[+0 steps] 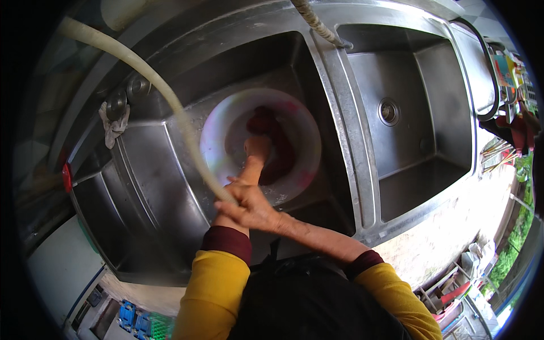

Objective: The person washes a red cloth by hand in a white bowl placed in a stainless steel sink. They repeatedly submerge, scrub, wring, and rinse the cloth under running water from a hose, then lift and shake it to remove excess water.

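At 9 o'clock, the edge of the stainless steel sink [170,150] is marked by a small red object [67,177], and a greyish-white rag [115,127] is draped between 9 and 10 o'clock. Blue objects [127,314] and a green plastic crate [162,326] are seen between 7 and 8 o'clock. From 10 o'clock a pale flexible hose [180,116] is curved down towards the centre, where its lower end is gripped by the right hand [252,207], with fingers closed around it; that hand is crossed over the left wrist, just outside the 6 o'clock side of a whitish, pink-tinged round basin [313,136]. The basin is set in the middle sink compartment. The left hand [258,148] is reached into it, curled against a dark red cloth [280,133]; whether the cloth is grasped or only pressed cannot be told. The cloth is bunched in the basin, spread from its 12 to its 5 o'clock side. A ribbed pipe [314,21] is seen near 12 o'clock, and the right-hand compartment [408,73] is fitted with a round drain [389,112] at 2 o'clock. Thin sticks [496,153] are bundled at 3 o'clock.
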